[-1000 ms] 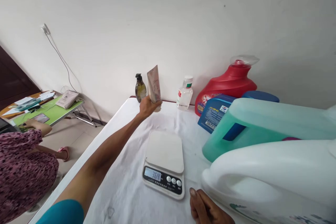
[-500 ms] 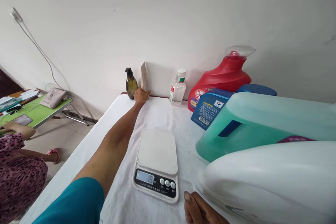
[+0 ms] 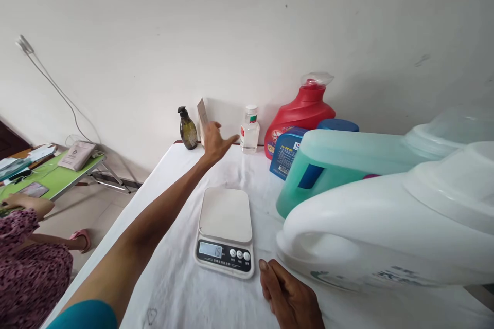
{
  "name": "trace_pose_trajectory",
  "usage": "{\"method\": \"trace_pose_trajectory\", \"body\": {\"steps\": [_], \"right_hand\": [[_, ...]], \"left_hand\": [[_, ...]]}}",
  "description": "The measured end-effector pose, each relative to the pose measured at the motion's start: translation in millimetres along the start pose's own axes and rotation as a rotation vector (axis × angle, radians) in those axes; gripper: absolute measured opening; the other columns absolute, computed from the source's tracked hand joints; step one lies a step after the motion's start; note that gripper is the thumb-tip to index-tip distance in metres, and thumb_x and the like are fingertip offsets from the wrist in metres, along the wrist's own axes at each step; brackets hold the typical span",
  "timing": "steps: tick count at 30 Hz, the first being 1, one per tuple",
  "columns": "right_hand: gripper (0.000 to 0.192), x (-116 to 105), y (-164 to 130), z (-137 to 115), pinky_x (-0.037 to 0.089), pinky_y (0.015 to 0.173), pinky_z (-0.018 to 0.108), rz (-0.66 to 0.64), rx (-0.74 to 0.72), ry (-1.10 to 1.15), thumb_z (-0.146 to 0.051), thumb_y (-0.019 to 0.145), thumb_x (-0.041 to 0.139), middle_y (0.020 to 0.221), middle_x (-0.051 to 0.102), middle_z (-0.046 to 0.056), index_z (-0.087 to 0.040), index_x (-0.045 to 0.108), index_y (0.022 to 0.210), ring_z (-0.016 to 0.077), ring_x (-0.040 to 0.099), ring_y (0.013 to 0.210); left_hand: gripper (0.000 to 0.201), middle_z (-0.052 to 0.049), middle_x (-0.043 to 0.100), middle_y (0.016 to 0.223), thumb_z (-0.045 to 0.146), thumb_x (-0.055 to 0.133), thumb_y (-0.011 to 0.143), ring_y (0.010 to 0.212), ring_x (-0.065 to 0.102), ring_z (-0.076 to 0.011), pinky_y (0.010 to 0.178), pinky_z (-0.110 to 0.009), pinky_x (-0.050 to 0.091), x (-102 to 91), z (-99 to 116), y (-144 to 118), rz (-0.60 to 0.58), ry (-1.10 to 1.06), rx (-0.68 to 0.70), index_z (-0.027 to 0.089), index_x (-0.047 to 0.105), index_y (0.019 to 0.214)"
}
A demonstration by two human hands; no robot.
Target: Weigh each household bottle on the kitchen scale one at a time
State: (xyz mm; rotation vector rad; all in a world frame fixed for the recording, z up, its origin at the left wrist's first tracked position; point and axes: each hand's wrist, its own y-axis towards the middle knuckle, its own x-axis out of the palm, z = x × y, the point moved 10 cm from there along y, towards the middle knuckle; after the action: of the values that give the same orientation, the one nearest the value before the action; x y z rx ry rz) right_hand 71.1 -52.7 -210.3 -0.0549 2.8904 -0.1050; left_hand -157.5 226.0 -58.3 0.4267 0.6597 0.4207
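My left hand reaches to the back of the table, its thumb spread from the fingers and nothing in its grip. Just behind it a thin beige packet stands against the wall, partly covered by the hand. On its left is a dark green pump bottle; to the right, near the thumb tip, stands a clear bottle with a white cap. A white kitchen scale with a bare platform reads 15. Beside its lower right corner my right hand rests on the cloth, fingers curled, with nothing visible in it.
On the right stand a red detergent bottle, a blue bottle, a green liquid jug and a large white jug. At left a person sits by a green folding table holding a phone and papers.
My left hand has come off the base of the beige packet and moved slightly right, its thumb now spread. My right hand stays by the scale. The view has shifted, showing more of the white jug.
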Motion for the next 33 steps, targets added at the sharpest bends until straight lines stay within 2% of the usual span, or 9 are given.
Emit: {"method": "trace_pose_trajectory", "body": {"steps": [2, 5, 8, 11, 15, 20, 25, 29, 33], "right_hand": [[0.060, 1, 0, -1, 0.035, 0.052, 0.026, -0.006, -0.007, 0.024, -0.074, 0.100, 0.049, 0.061, 0.045, -0.003, -0.025, 0.041, 0.066, 0.0133, 0.039, 0.056], [0.060, 2, 0, -1, 0.035, 0.051, 0.026, -0.004, -0.026, 0.059, -0.073, 0.101, 0.048, 0.061, 0.045, -0.003, -0.025, 0.040, 0.066, 0.0134, 0.040, 0.056], [0.059, 1, 0, -1, 0.034, 0.051, 0.026, 0.017, -0.039, 0.070, -0.071, 0.102, 0.049, 0.060, 0.043, -0.004, -0.025, 0.038, 0.066, 0.0134, 0.040, 0.056], [0.057, 0, 0, -3, 0.032, 0.052, 0.027, 0.031, -0.071, 0.038, -0.067, 0.104, 0.047, 0.059, 0.042, -0.004, -0.025, 0.038, 0.066, 0.0134, 0.038, 0.056], [0.055, 1, 1, -2, 0.031, 0.054, 0.027, 0.028, -0.098, 0.010, -0.063, 0.107, 0.045, 0.060, 0.041, -0.004, -0.026, 0.037, 0.067, 0.0135, 0.038, 0.056], [0.055, 4, 4, 0, 0.032, 0.054, 0.027, -0.002, -0.132, -0.014, -0.063, 0.107, 0.042, 0.059, 0.040, -0.005, -0.026, 0.036, 0.067, 0.0131, 0.037, 0.055], [0.057, 2, 6, -7, 0.034, 0.053, 0.027, -0.020, -0.120, -0.033, -0.066, 0.105, 0.042, 0.059, 0.042, -0.004, -0.026, 0.036, 0.066, 0.0135, 0.041, 0.055], [0.058, 0, 4, -17, 0.035, 0.054, 0.027, -0.030, -0.138, -0.038, -0.068, 0.104, 0.043, 0.058, 0.044, -0.004, -0.026, 0.039, 0.065, 0.0140, 0.042, 0.055], [0.059, 0, 3, -19, 0.036, 0.054, 0.027, -0.040, -0.133, -0.044, -0.070, 0.102, 0.045, 0.058, 0.048, -0.003, -0.025, 0.043, 0.065, 0.0142, 0.044, 0.054]], "left_hand": [[0.075, -0.020, 0.056, 0.140, 0.041, 0.094, 0.072, 0.133, 0.056, -0.0344, 0.110, -0.047, 0.046, 35.8, 21, 5, -0.157, -0.012, 0.021, 0.019, 0.049, 0.127], [0.095, -0.027, 0.047, 0.155, 0.036, 0.099, 0.064, 0.148, 0.045, -0.0397, 0.117, -0.049, 0.040, 80.9, 31, 15, -0.266, -0.028, -0.039, 0.016, 0.044, 0.140], [0.085, -0.025, 0.054, 0.150, 0.030, 0.097, 0.068, 0.142, 0.053, -0.0367, 0.112, -0.044, 0.044, 110.8, 22, 21, -0.292, -0.046, -0.144, 0.015, 0.047, 0.136], [0.062, -0.018, 0.066, 0.135, 0.031, 0.091, 0.076, 0.125, 0.063, -0.0303, 0.099, -0.038, 0.049, 123.5, 8, 22, -0.269, -0.062, -0.217, 0.018, 0.051, 0.123], [0.056, -0.009, 0.071, 0.113, 0.038, 0.093, 0.074, 0.108, 0.067, -0.0268, 0.089, -0.036, 0.051, 120.9, -1, 19, -0.222, -0.041, -0.240, 0.022, 0.051, 0.108], [0.052, -0.006, 0.069, 0.101, 0.039, 0.093, 0.073, 0.100, 0.067, -0.0259, 0.086, -0.037, 0.051, 83.9, 6, 15, -0.170, -0.015, -0.170, 0.023, 0.051, 0.098], [0.050, -0.002, 0.069, 0.090, 0.042, 0.095, 0.068, 0.086, 0.066, -0.0208, 0.078, -0.035, 0.052, 5.8, 40, -2, -0.199, -0.084, -0.013, 0.021, 0.058, 0.094], [0.051, -0.005, 0.074, 0.098, 0.044, 0.095, 0.069, 0.090, 0.069, -0.0217, 0.081, -0.036, 0.056, -53.6, 73, -52, -0.320, -0.150, 0.092, 0.019, 0.067, 0.105], [0.051, -0.006, 0.077, 0.100, 0.041, 0.096, 0.068, 0.091, 0.072, -0.0235, 0.080, -0.036, 0.058, -82.5, 79, -112, -0.411, -0.196, 0.065, 0.019, 0.070, 0.106]]}}
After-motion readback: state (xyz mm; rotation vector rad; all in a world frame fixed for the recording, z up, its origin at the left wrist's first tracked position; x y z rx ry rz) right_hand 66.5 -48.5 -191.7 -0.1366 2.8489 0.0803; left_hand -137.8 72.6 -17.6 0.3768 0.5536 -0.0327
